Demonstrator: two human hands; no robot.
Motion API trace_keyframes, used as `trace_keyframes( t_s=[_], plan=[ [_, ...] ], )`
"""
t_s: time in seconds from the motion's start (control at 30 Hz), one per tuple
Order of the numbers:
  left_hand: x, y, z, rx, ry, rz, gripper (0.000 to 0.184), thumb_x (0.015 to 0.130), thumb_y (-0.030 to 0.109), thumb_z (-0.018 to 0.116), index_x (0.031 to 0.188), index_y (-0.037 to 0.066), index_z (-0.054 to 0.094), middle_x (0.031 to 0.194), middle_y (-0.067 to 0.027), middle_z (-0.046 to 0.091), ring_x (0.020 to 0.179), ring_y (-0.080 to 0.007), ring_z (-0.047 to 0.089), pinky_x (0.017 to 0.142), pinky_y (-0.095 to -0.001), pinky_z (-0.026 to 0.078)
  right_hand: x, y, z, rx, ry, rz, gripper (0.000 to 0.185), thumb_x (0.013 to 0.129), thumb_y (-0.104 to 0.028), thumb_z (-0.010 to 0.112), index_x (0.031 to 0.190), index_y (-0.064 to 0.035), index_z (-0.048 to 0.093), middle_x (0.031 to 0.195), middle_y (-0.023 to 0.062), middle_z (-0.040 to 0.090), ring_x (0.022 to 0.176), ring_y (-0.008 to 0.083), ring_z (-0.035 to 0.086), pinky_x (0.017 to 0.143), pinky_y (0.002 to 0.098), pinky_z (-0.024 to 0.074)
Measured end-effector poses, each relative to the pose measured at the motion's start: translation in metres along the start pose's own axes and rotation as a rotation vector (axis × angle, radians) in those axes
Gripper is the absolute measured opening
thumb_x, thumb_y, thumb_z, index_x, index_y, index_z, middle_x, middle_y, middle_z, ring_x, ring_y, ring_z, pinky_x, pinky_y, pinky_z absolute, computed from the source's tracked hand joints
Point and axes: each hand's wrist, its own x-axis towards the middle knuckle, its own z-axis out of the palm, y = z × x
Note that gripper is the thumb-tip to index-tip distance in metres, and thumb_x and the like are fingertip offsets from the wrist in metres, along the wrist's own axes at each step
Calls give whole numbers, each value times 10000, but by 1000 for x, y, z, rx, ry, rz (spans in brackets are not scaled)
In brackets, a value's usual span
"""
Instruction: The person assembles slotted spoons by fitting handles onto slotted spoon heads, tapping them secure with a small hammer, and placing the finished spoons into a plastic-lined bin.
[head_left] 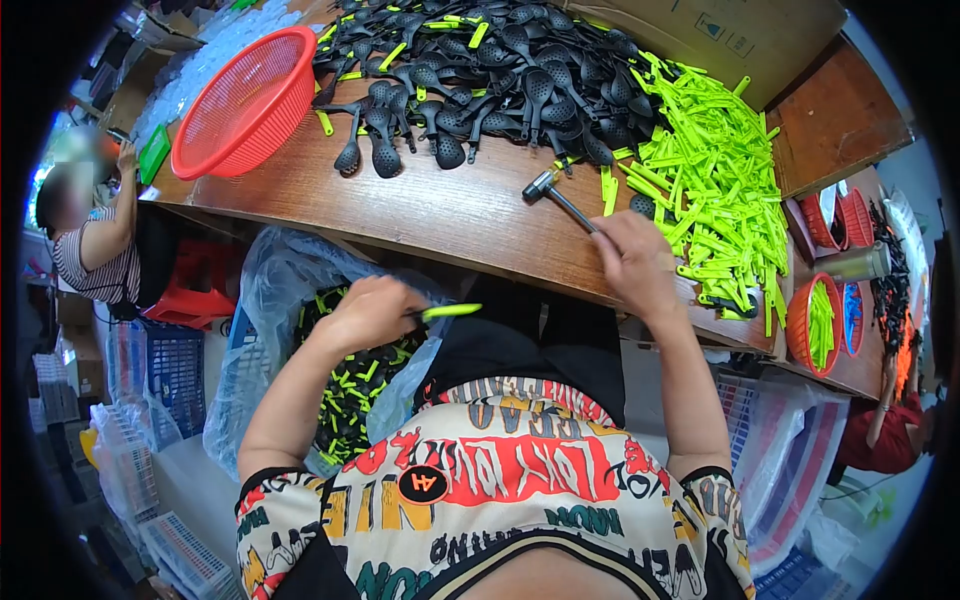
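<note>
Hands are well apart right now, each closed on something. The left hand (376, 312) has a green-handled piece (452, 311) pinched in its fingers, green part poking out toward the right hand, with a bit of black showing by the fingertips. Whatever's inside the grip is hidden, so can't tell more there. Right hand (637, 258) is wrapped around the end of a hammer (570, 208), head pointing away and off to that hand's left, over the tabletop (440, 212). Can't really tell if the head is touching the wood.

Below the left hand there's a clear plastic bag (283, 262) hanging open, with a load of black and green pieces (345, 400) in it. Big heap of black perforated spoons (538, 90) out beyond both hands, and a pile of lime green handles (715, 170) just past the right one. Red basket (240, 125) sits farther out, ahead of the left hand.
</note>
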Motion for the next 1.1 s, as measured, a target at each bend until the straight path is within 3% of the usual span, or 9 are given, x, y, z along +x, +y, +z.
trace_keyframes(
  t_s=[0.13, 0.23, 0.33, 0.5, 0.6, 0.73, 0.83, 0.93, 1.1],
  plan=[
    [-16, -22, -6, 126, -180, -215, 524, 717, 245, 817, 1185, 60, 670, 1031, -187, 703, 1003, -352, 663, 883, -437, 518, 10, 29, -21, -264, 52, 69, 103, 817, -124, 699, 908, -76, 690, 849, 107, 637, 837, 305, 622, 732, 441, 480],
    [-5, -18, -30, -113, 42, -2, 496, 763, 260, 787, 1193, 50, 653, 1005, -178, 709, 965, -366, 667, 849, -437, 522, 10, 51, -32, -357, 90, 180, 107, 816, -127, 692, 910, -76, 688, 861, 117, 643, 866, 317, 625, 760, 431, 492],
    [30, 1, -57, -112, 237, 137, 418, 806, 255, 746, 1162, 50, 668, 918, -152, 722, 863, -363, 681, 763, -435, 528, 17, 66, -36, -405, 59, 216, 118, 826, -165, 682, 899, -73, 694, 875, 124, 651, 877, 327, 626, 782, 436, 494],
    [142, 27, -77, -151, 545, 137, 324, 812, 287, 735, 972, 6, 717, 864, -198, 709, 831, -360, 685, 729, -446, 534, 43, 67, -25, -565, -127, 284, 181, 805, -223, 695, 822, -44, 715, 811, 169, 686, 809, 354, 666, 722, 474, 517],
    [199, 53, -88, -92, 691, -71, 347, 838, 332, 724, 813, -14, 713, 862, -212, 702, 868, -393, 682, 748, -462, 542, 53, 71, -13, -596, -157, 225, 203, 802, -224, 691, 767, -24, 690, 759, 197, 675, 733, 375, 666, 694, 480, 525],
    [240, 50, -88, -135, 685, -163, 360, 837, 340, 726, 849, -17, 676, 910, -215, 695, 906, -398, 667, 801, -471, 527, 52, 74, -8, -528, -158, 229, 194, 793, -228, 697, 870, -50, 705, 863, 147, 691, 851, 329, 663, 746, 463, 500],
    [242, 43, -84, -158, 707, -114, 314, 736, 214, 779, 913, -25, 681, 998, -240, 681, 991, -391, 651, 860, -451, 525, 43, 78, -14, -456, -170, 270, 215, 805, -237, 694, 936, -65, 694, 936, 139, 684, 950, 316, 640, 832, 454, 476],
    [231, 36, -81, -204, 587, -132, 247, 708, 115, 695, 921, -10, 703, 944, -232, 692, 965, -378, 665, 868, -430, 525, 30, 88, -19, -318, -72, 317, 250, 815, -233, 696, 1021, -92, 684, 1014, 117, 658, 1007, 299, 604, 898, 431, 451],
    [203, 40, -75, -175, 607, -126, 252, 760, 147, 684, 974, 14, 700, 876, -185, 710, 892, -364, 682, 814, -446, 529, 18, 87, -42, -174, 46, 322, 238, 819, -210, 705, 1006, -64, 699, 996, 116, 684, 989, 304, 624, 892, 398, 471]
  ],
)
